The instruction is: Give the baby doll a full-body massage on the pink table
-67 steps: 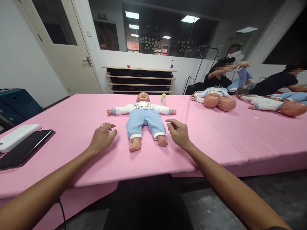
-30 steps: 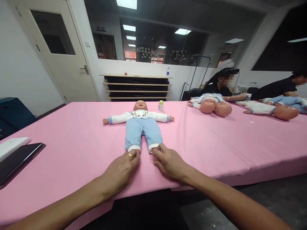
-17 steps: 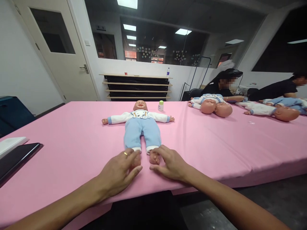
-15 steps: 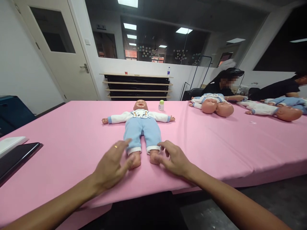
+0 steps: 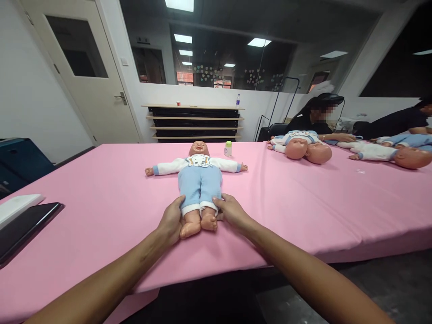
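Observation:
A baby doll (image 5: 200, 182) lies on its back on the pink-covered table, arms spread and head away from me. It wears a white top with an animal face on the chest and light blue trousers with white cuffs. My left hand (image 5: 173, 218) grips the lower leg on the left side, thumb on top of the trousers. On the other leg, near the cuff, my right hand (image 5: 232, 211) is closed in the same way. Fingers of both hands are partly hidden beneath the legs. The doll's bare feet stick out between my hands, close together.
A small bottle with a green cap (image 5: 228, 148) stands beside the doll's head. More dolls (image 5: 319, 153) lie at the right, where a person in black (image 5: 312, 117) sits. A black tablet-like object (image 5: 30, 227) and a white box (image 5: 18, 207) lie at the left.
Both hands have come in from open positions beside the feet and closed on the doll's lower legs. The legs have been drawn together.

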The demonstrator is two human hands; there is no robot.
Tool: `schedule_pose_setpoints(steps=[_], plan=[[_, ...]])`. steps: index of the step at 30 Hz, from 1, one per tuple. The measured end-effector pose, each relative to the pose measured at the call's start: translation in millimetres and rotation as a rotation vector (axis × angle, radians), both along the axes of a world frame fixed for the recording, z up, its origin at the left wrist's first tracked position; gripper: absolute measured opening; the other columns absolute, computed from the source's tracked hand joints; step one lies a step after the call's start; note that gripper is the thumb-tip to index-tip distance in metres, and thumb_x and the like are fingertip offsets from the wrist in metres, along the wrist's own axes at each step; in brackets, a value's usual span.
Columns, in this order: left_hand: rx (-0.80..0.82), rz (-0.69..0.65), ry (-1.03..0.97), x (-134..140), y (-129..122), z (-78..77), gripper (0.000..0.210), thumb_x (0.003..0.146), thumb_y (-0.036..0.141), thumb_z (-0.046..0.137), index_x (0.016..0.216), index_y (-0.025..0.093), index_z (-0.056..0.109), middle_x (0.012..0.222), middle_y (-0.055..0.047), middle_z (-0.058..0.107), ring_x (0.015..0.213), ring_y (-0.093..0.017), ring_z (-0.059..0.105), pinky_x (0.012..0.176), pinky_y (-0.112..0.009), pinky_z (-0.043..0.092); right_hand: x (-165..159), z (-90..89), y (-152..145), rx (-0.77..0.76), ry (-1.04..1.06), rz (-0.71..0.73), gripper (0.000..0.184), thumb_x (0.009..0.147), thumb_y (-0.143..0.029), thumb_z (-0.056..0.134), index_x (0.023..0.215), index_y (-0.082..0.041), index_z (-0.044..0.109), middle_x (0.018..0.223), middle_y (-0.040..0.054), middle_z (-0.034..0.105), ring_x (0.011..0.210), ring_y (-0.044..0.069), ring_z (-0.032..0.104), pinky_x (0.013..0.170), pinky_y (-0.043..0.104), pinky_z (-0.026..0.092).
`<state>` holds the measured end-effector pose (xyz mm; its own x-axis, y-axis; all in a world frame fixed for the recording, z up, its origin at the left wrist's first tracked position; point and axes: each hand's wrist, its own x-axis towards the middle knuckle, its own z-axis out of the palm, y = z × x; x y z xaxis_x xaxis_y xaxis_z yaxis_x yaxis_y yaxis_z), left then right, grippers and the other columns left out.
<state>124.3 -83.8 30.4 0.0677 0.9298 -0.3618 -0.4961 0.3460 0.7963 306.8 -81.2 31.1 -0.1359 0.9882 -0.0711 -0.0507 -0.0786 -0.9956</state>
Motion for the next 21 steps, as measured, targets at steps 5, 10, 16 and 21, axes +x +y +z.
schedule_pose_setpoints(steps=[5,10,16,21], plan=[[0.021,-0.056,-0.176,7.9,-5.8,7.2,0.037,0.087,0.044,0.048,0.092,0.010,0.059,0.066,-0.008,0.063,0.052,-0.018,0.058,0.048,-0.031,0.051,-1.8,7.3,5.3,0.034,-0.072,-0.056,0.037,0.080,-0.052,0.057,0.079,-0.016,0.055,0.061,0.0015,0.056,0.058,0.015,0.052,0.055,0.026,0.042],[0.107,-0.137,-0.383,21.3,-20.2,11.2,0.046,0.088,0.051,0.047,0.101,0.009,0.061,0.072,-0.010,0.064,0.071,-0.025,0.064,0.071,-0.045,0.056,-3.5,3.4,4.8,0.099,-0.209,-0.113,0.037,0.086,-0.054,0.046,0.075,-0.019,0.053,0.059,0.0016,0.055,0.060,0.017,0.053,0.057,0.028,0.042],[0.144,-0.155,-0.586,44.8,-32.7,12.4,0.053,0.084,0.056,0.052,0.051,0.017,0.039,0.069,-0.009,0.059,0.070,-0.020,0.061,0.072,-0.040,0.054,-12.7,-4.8,2.5,0.170,-0.295,-0.144,0.035,0.089,-0.050,0.042,0.085,-0.019,0.056,0.072,0.0032,0.061,0.072,0.019,0.058,0.066,0.030,0.046],[0.192,-0.118,-0.633,49.4,-29.6,14.4,0.058,0.085,0.048,0.052,0.045,0.020,0.022,0.049,-0.002,0.041,0.061,-0.018,0.056,0.064,-0.034,0.051,-8.5,-14.2,2.8,0.180,-0.259,-0.100,0.049,0.092,-0.061,0.031,0.088,-0.018,0.056,0.075,0.0054,0.062,0.071,0.020,0.058,0.066,0.032,0.047]])
